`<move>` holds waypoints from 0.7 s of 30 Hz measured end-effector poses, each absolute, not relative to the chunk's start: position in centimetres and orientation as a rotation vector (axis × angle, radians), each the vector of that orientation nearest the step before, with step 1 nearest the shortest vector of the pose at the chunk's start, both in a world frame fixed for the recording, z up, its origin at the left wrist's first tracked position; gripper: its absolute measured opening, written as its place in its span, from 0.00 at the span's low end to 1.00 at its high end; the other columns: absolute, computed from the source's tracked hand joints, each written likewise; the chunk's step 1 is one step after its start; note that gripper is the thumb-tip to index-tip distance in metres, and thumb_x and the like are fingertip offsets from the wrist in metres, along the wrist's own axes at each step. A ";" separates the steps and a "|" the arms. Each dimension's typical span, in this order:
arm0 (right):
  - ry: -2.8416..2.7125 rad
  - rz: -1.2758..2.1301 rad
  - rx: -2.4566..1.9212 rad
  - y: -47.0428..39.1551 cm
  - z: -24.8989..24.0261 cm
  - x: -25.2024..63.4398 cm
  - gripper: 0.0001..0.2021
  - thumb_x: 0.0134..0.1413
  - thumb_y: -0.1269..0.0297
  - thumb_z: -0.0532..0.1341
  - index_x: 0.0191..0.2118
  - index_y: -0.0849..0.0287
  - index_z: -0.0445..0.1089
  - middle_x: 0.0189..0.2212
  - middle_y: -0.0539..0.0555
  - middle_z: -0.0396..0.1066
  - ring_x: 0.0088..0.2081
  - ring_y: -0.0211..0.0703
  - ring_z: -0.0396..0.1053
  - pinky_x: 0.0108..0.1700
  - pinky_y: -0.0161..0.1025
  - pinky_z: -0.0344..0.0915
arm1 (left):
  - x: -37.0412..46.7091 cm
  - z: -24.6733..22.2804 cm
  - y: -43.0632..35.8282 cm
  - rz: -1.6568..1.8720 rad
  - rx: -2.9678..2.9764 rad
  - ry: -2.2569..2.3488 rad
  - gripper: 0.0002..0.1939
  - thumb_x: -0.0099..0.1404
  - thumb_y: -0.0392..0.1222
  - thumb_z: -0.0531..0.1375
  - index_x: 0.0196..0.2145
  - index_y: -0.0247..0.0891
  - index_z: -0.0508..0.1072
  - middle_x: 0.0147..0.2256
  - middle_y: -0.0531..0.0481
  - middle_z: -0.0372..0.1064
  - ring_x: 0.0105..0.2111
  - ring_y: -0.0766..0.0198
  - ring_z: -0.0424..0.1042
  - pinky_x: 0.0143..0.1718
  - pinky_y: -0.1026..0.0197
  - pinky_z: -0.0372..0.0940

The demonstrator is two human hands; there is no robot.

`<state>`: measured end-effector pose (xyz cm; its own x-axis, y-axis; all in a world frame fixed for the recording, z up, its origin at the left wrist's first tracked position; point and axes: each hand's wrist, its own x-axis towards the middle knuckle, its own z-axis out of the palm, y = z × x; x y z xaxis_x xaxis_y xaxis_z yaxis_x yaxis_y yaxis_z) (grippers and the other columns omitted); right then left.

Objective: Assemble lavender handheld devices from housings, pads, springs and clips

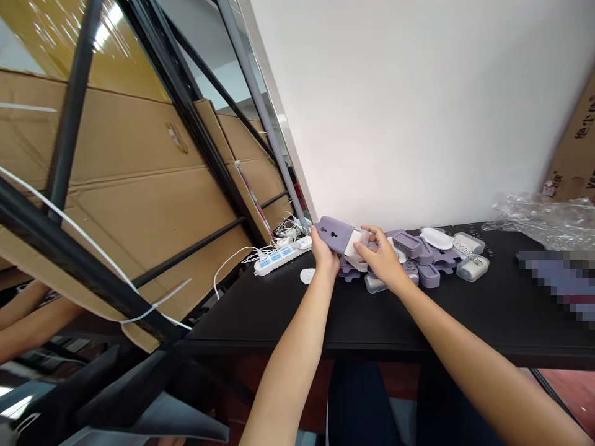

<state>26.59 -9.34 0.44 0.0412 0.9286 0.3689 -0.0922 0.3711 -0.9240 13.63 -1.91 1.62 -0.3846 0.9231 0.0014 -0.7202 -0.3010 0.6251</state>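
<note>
My left hand (pixel 325 253) is wrapped round a purple plastic housing (pixel 335 233) with two keyhole-shaped slots on its face, tilted above the black table. At the housing's right end is a white plastic piece (pixel 355 243), which the fingers of my right hand (pixel 382 255) grip; whether the two parts are joined I cannot tell. Beneath and beside my right hand lies a pile of purple plastic parts (pixel 409 243). A clear plastic case (pixel 374 284) sticks out below my right hand. Left of my wrists a small white disc (pixel 307 275) rests on the table.
A white power strip (pixel 281 255) with tangled cables (pixel 290 230) is at the table's left edge. Clear-lidded cases (pixel 473 267), a white oval piece (pixel 436 238) and crumpled plastic film (pixel 534 217) lie right. A black rack (pixel 195 130) holds cardboard. Someone's forearms (pixel 39 325) show far left.
</note>
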 end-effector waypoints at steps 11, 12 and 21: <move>-1.298 0.950 -0.838 -9.3 0.4 26.7 0.34 0.48 0.50 0.68 0.59 0.54 0.60 0.47 0.56 0.71 0.37 0.44 0.76 0.36 0.42 0.75 | 14.2 1.8 -2.5 2.001 0.499 0.616 0.18 0.76 0.55 0.53 0.39 0.39 0.74 0.36 0.52 0.76 0.33 0.66 0.76 0.34 0.67 0.67; -1.308 0.946 -0.837 -9.2 0.4 26.7 0.34 0.49 0.49 0.68 0.59 0.55 0.60 0.47 0.57 0.72 0.38 0.44 0.76 0.36 0.42 0.75 | 14.2 1.9 -2.5 2.002 0.497 0.611 0.18 0.76 0.55 0.53 0.40 0.39 0.74 0.36 0.51 0.76 0.34 0.66 0.76 0.35 0.67 0.67; -1.342 0.838 -0.856 -9.2 0.1 26.9 0.32 0.51 0.51 0.67 0.60 0.52 0.63 0.47 0.55 0.72 0.37 0.43 0.75 0.37 0.41 0.74 | 14.2 1.8 -2.4 2.007 0.557 0.586 0.20 0.75 0.57 0.54 0.40 0.39 0.75 0.37 0.50 0.76 0.35 0.64 0.76 0.36 0.65 0.67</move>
